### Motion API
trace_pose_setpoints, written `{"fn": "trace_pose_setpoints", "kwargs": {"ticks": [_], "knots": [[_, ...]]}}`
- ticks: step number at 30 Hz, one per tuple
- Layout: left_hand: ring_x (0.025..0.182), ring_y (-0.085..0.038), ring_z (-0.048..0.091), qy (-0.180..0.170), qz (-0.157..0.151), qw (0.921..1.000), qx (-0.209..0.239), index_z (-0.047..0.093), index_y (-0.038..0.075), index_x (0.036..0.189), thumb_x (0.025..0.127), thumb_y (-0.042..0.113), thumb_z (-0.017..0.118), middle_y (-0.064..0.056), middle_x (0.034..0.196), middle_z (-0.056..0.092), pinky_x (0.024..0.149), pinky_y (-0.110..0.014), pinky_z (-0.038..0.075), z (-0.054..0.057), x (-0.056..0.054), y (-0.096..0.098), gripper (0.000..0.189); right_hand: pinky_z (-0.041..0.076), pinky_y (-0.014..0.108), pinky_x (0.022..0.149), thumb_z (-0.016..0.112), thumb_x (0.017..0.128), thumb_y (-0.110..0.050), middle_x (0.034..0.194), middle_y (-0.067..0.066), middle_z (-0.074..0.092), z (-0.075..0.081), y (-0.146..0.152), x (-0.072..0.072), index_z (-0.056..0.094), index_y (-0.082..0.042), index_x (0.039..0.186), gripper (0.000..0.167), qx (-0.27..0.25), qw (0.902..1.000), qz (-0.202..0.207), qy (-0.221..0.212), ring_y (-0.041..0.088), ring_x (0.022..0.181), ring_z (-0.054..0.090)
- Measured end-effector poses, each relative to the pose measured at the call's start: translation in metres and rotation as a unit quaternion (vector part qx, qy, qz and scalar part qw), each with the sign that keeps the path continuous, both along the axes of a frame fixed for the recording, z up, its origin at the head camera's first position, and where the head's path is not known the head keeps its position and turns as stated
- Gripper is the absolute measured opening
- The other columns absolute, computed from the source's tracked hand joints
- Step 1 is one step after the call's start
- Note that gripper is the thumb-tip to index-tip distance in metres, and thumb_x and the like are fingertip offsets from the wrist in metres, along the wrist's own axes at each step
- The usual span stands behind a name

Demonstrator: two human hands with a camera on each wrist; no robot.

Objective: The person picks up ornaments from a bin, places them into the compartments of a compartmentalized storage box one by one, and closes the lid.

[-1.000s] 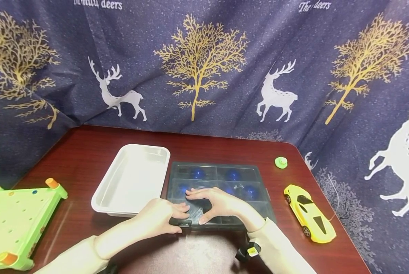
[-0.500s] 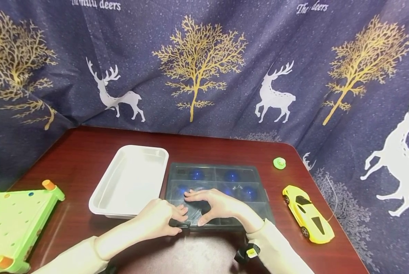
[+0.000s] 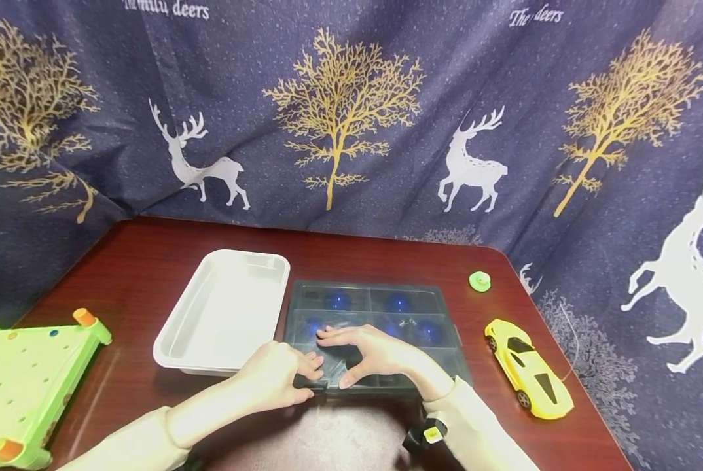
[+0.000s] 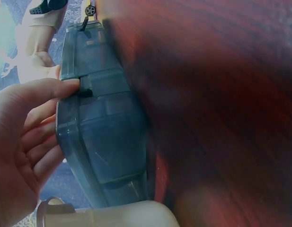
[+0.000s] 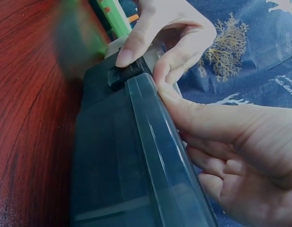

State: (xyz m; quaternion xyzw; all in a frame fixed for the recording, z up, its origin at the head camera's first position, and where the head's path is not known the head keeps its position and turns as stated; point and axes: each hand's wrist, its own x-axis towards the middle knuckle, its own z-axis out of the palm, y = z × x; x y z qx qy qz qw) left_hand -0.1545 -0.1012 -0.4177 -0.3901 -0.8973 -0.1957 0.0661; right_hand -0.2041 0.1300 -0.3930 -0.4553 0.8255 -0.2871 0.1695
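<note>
A dark translucent compartment storage box (image 3: 442,356) lies on the table with its lid down, and several blue balls (image 3: 340,300) show through it. My left hand (image 3: 275,376) grips its front left part. In the right wrist view, the left thumb presses the black latch (image 5: 129,73) while curled fingers lie on the lid's edge. The thumb also shows against the latch in the left wrist view, low over the front wall (image 4: 112,137). My right hand (image 3: 378,353) rests flat on the lid, fingers spread and thumb near the front edge; it hides part of the compartments.
A white tray (image 3: 169,353) stands left of the box. Further left is a light green pegboard (image 3: 27,379) with orange legs. To the right sit a yellow toy car (image 3: 528,369) and a small green duck (image 3: 480,281). A patterned cloth (image 3: 387,163) hangs behind the table.
The head view has shifted slightly. Both hands stay where they were on the box, and its lid remains down.
</note>
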Motion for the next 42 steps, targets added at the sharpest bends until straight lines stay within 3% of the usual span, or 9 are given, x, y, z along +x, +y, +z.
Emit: {"fn": "trace_pose_setpoints", "kwargs": {"ticks": [11,14,17,25,28,32,35,39,42], "knots": [[0.092,-0.013,0.072,-0.085,0.011,0.996,0.026,0.08,0.018,0.094,0.07,0.037,0.085,0.005,0.096,0.077,0.077,-0.03,0.059,0.014,-0.013,0.001,0.03,0.037,0.037,0.114,0.083,0.076,-0.022,0.147,0.008,0.051,-0.002,0.004,-0.005,0.054,-0.006,0.139,0.071,0.008,0.9999,0.007,-0.007,0.024,0.139,0.044],[0.088,-0.01,0.072,-0.105,0.013,0.9927,0.058,0.08,0.016,0.095,0.075,0.032,0.083,0.006,0.091,0.077,0.073,-0.025,0.057,0.021,-0.017,0.005,0.026,0.039,0.035,0.112,0.082,0.078,-0.021,0.144,0.007,0.054,0.004,0.011,-0.008,0.054,-0.007,0.139,0.068,0.0,0.9999,0.007,-0.013,0.022,0.136,0.048],[0.085,-0.008,0.072,-0.15,0.0,0.9819,0.116,0.079,0.012,0.098,0.08,0.025,0.08,0.003,0.093,0.077,0.073,-0.021,0.057,0.024,-0.019,0.014,0.022,0.041,0.036,0.111,0.081,0.079,-0.023,0.142,0.008,0.056,0.012,0.026,-0.011,0.055,-0.006,0.138,0.067,-0.009,0.9999,0.001,-0.007,0.023,0.133,0.051],[0.089,-0.008,0.072,-0.326,-0.063,0.9091,0.252,0.073,0.001,0.108,0.088,0.014,0.072,-0.01,0.101,0.076,0.08,-0.018,0.055,0.015,-0.024,0.06,0.024,0.04,0.036,0.111,0.083,0.076,-0.025,0.142,0.01,0.056,0.011,0.089,-0.029,0.054,-0.006,0.138,0.071,-0.027,0.9958,-0.079,0.037,0.03,0.133,0.05],[0.088,-0.007,0.072,-0.369,-0.074,0.8867,0.269,0.071,0.001,0.112,0.088,0.013,0.071,-0.011,0.103,0.075,0.08,-0.018,0.055,0.014,-0.02,0.078,0.026,0.04,0.037,0.111,0.085,0.074,-0.026,0.144,0.01,0.054,0.007,0.111,-0.034,0.052,-0.006,0.14,0.077,-0.024,0.992,-0.115,0.046,0.032,0.136,0.046],[0.092,-0.008,0.071,-0.453,-0.089,0.8423,0.278,0.069,0.002,0.117,0.09,0.012,0.069,-0.013,0.107,0.074,0.086,-0.02,0.054,0.015,-0.013,0.1,0.029,0.038,0.037,0.111,0.088,0.07,-0.029,0.146,0.012,0.051,0.004,0.133,-0.037,0.05,-0.004,0.141,0.085,-0.01,0.9896,-0.137,0.042,0.035,0.138,0.042],[0.099,-0.008,0.07,-0.507,-0.107,0.8163,0.255,0.066,0.001,0.121,0.091,0.011,0.067,-0.013,0.113,0.072,0.092,-0.02,0.051,0.014,-0.008,0.11,0.032,0.037,0.028,0.111,0.088,0.068,-0.03,0.146,0.013,0.051,0.003,0.142,-0.038,0.049,-0.003,0.142,0.088,-0.004,0.9907,-0.134,0.027,0.036,0.138,0.041],[0.108,-0.005,0.065,-0.54,-0.14,0.8073,0.193,0.059,-0.003,0.13,0.094,0.011,0.063,-0.016,0.123,0.068,0.095,-0.016,0.047,0.007,0.0,0.119,0.039,0.037,0.021,0.109,0.088,0.067,-0.032,0.146,0.014,0.051,0.0,0.146,-0.037,0.048,-0.002,0.142,0.09,0.003,0.9928,-0.118,0.021,0.037,0.137,0.042],[0.114,-0.008,0.062,-0.552,-0.148,0.8041,0.165,0.052,-0.006,0.135,0.095,0.01,0.06,-0.019,0.129,0.063,0.095,-0.014,0.045,0.0,0.005,0.126,0.044,0.038,0.025,0.11,0.089,0.067,-0.032,0.145,0.015,0.051,-0.003,0.146,-0.035,0.048,-0.002,0.142,0.091,0.008,0.9929,-0.116,0.026,0.036,0.137,0.043]]}}
